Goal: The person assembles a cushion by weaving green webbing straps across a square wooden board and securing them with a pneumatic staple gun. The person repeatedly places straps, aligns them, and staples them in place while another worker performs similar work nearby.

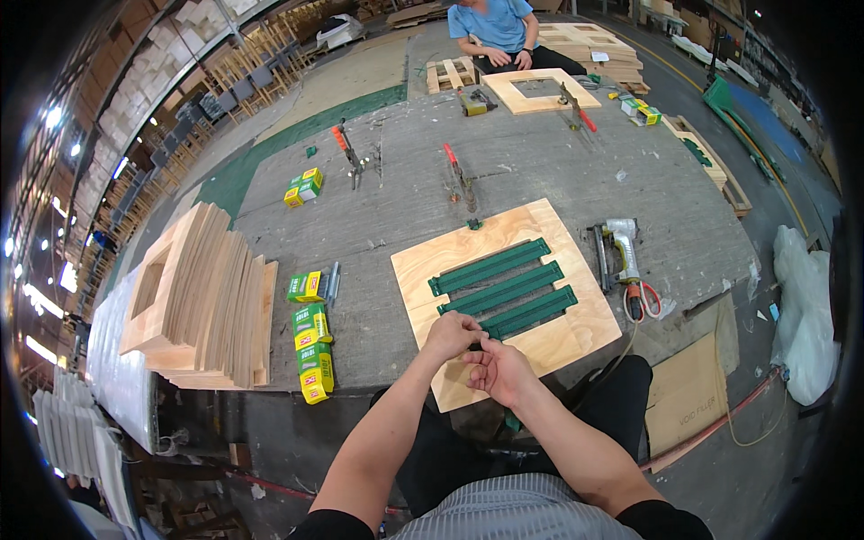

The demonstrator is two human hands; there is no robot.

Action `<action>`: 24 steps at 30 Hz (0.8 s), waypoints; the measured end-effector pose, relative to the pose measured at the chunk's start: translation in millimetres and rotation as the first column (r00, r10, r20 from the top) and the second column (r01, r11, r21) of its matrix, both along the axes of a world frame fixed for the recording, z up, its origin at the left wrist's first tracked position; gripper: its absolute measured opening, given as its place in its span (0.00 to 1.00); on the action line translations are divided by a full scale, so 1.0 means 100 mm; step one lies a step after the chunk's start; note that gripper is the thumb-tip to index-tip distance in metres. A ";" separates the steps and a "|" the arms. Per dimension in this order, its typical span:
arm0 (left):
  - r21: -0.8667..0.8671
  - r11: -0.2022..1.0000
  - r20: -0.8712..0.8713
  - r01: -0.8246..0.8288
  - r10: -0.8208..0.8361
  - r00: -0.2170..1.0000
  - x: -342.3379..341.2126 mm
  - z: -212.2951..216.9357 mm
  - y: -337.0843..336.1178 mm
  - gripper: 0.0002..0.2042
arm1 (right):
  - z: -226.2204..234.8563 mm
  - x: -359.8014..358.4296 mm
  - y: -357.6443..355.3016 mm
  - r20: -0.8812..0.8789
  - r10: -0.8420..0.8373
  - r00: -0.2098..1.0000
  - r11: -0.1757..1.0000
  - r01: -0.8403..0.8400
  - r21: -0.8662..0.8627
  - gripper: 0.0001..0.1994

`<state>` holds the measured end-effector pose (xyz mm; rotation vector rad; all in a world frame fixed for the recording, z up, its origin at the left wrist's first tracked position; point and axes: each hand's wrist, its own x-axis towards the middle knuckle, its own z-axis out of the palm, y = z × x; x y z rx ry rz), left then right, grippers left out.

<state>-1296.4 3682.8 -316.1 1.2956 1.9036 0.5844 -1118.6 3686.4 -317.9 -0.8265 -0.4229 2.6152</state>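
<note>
A pale wooden panel (412, 270) lies at the table's near edge, with green webbing straps (500, 289) running side by side across its opening. My left hand (454, 336) rests over the panel's near left part, its fingers pinched together by the left end of the lowest strap. Palm up, my right hand (502, 373) has its fingers curled, and its thumb and fingertips meet those of the left. Whatever is between the fingertips is too small to make out. To the right of the panel lies a staple gun (623, 250) with red-handled scissors (643, 304) beside its grip.
Stacked wooden panels (202, 306) stand at the left, near yellow-and-green boxes (311, 328). Clamps with red handles (457, 171) are fixed farther back. Across the table sits a person in a blue shirt (497, 27), behind another panel (504, 87). An air hose (621, 357) hangs over the near edge.
</note>
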 end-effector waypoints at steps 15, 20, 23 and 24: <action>-0.059 0.994 -0.183 -0.092 0.080 0.980 0.04 -0.05 0.33 0.13 | -0.20 -0.11 0.25 -0.218 -0.164 0.962 0.970 0.118 -0.211 0.22; -0.055 0.906 0.353 -0.420 0.411 0.841 -0.35 -0.10 0.25 0.07 | 0.05 0.17 -0.11 0.213 0.040 0.976 0.973 -0.087 0.213 0.29; -0.046 0.890 0.272 -0.454 0.448 0.851 -0.47 0.02 0.52 0.09 | -0.04 0.32 -0.10 0.298 0.010 0.954 0.947 -0.105 0.304 0.34; 0.013 0.923 0.167 -0.385 0.377 0.911 -0.58 0.01 0.49 0.10 | -0.05 0.29 -0.10 0.286 0.027 0.958 0.941 -0.121 0.316 0.36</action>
